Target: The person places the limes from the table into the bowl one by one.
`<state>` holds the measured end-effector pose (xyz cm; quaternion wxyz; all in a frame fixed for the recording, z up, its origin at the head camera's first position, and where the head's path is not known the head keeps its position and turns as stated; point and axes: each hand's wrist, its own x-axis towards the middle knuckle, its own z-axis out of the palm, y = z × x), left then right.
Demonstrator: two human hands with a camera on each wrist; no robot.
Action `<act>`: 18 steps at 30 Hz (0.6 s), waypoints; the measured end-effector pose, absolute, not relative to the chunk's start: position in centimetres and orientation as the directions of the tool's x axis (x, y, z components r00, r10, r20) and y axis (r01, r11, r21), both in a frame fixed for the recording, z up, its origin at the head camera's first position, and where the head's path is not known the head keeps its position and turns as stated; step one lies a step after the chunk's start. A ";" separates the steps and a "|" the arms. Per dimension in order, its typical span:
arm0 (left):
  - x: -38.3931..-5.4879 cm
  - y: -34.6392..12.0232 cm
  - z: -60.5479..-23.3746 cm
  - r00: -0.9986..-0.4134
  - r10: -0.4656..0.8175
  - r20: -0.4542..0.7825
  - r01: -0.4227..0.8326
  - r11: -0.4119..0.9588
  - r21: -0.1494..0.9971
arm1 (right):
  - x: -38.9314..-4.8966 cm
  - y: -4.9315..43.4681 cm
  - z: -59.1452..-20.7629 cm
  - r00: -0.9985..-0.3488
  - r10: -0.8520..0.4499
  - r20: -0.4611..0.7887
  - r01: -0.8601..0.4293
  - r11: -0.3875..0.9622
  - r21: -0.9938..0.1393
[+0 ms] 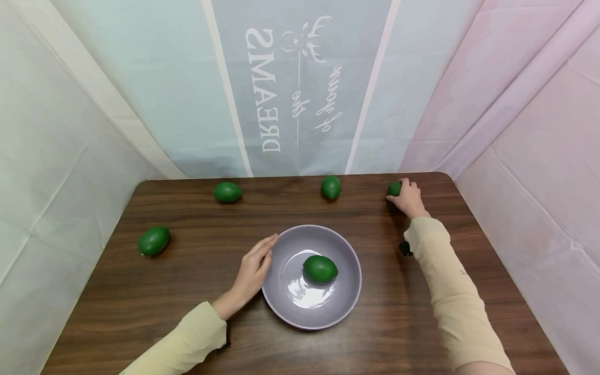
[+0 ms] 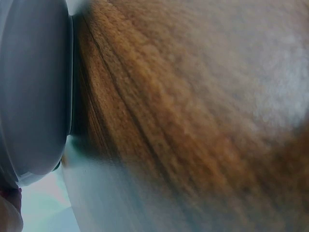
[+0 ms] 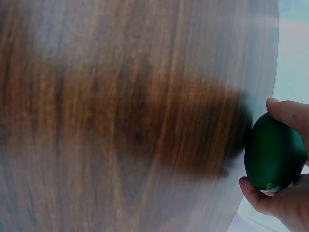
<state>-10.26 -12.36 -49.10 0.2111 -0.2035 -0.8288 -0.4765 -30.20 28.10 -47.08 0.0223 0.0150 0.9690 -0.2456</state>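
At the back right of the table, my right hand grips a green lime between thumb and fingers. Seen from the right wrist, the lime has digits on two opposite sides. A shallow grey-purple bowl stands at the middle of the table with one lime lying in it. My left hand rests along the bowl's left rim, its fingers fairly straight. The left wrist view shows the outer wall of the bowl and a fingertip at its rim.
Along the back of the dark wood table lie a lime at left and another lime near the middle. One more lime is at the far left. Cloth with printed lettering hangs behind the table's back edge.
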 end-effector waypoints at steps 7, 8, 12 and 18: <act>-10.3 -12.4 -48.9 -0.834 0.138 0.534 0.532 0.460 0.711 | -30.1 28.6 -46.8 -0.999 0.014 -0.049 0.036 0.881 -0.472; -10.3 -12.4 -48.9 -0.833 0.138 0.536 0.533 0.459 0.710 | -30.1 28.6 -46.7 -0.999 0.013 -0.047 0.034 0.881 -0.473; -10.3 -12.4 -48.8 -0.831 0.136 0.539 0.535 0.458 0.710 | -30.1 28.9 -46.4 -0.999 0.016 -0.036 0.031 0.882 -0.469; -10.3 -12.4 -48.6 -0.833 0.137 0.536 0.534 0.455 0.713 | -30.1 29.1 -45.9 -1.000 0.011 -0.028 0.022 0.885 -0.466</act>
